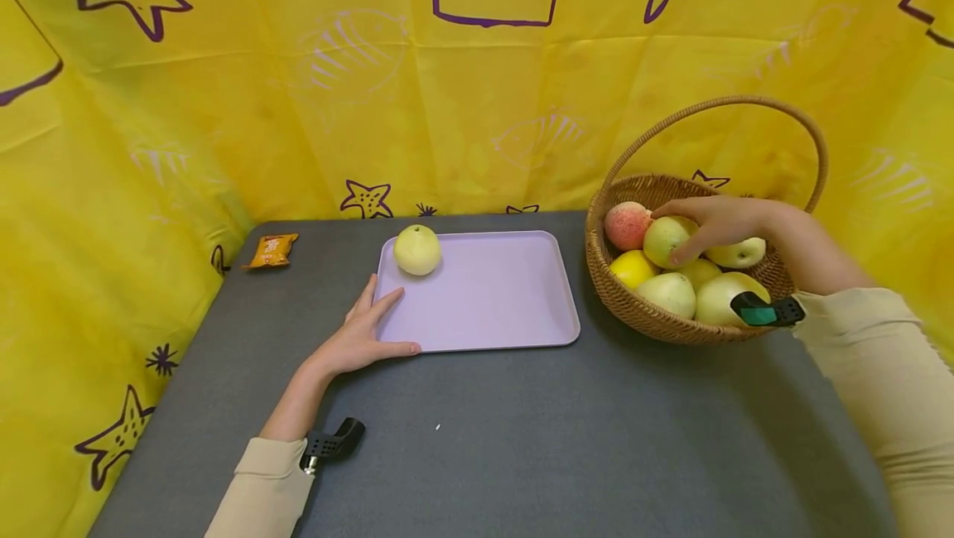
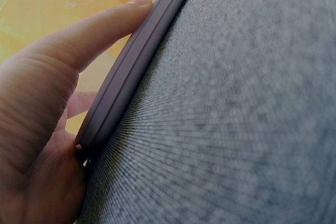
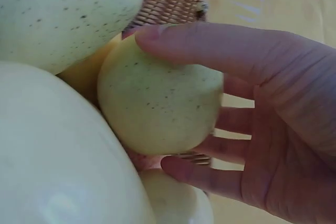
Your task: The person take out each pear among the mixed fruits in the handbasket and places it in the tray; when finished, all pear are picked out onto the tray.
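My left hand rests at the near left corner of a pale purple tray, fingers spread. In the left wrist view, its thumb lies straight against the tray's rim. On the tray's far left corner sits a round yellow-green pear. My right hand reaches into a wicker basket and holds a speckled green pear, thumb on one side and fingers curved round the other. Beside that pear are a red-pink peach, a yellow lemon and several more pale green fruits.
A small orange snack packet lies at the far left of the grey table. The basket's tall handle arches above the right forearm. Behind the table hangs a yellow patterned cloth. A tiny white speck lies before the tray.
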`<state>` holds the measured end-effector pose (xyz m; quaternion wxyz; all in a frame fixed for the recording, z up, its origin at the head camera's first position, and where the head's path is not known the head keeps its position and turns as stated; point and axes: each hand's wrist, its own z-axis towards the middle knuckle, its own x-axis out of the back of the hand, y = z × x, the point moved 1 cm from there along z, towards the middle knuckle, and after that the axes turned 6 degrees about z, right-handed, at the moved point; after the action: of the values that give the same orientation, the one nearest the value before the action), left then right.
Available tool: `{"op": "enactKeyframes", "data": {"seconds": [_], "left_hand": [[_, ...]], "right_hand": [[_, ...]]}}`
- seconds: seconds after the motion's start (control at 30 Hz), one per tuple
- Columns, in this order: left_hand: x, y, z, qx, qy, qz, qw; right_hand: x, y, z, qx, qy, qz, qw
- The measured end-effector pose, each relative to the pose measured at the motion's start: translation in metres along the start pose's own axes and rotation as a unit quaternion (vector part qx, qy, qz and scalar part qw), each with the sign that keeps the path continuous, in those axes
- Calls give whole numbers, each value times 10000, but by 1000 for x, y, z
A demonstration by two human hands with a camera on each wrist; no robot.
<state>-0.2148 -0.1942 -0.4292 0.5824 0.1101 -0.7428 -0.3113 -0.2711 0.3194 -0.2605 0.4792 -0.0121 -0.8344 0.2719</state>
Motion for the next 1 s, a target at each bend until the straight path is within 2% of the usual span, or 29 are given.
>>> {"op": "enactKeyframes", "data": {"seconds": [0.2,0.47,0.6,0.77,1.0], "left_hand": [[0,0,0,-11,2,8,10000],[0,-1,0,38,-16,47,10000],[0,1,1,20,-7,47,10000],[-1,2,1,22,-15,9,10000],[0,2,0,38,14,19,10000]], "right_hand": [[-3,2,7,71,-88,-35,9999],[-5,4,9,251,84,-435,9987],[-6,4,7,236,176,-621,9976],[-7,5,2,207,213,-583,9979],[-8,4,-7,313,591,-477,9966]]}}
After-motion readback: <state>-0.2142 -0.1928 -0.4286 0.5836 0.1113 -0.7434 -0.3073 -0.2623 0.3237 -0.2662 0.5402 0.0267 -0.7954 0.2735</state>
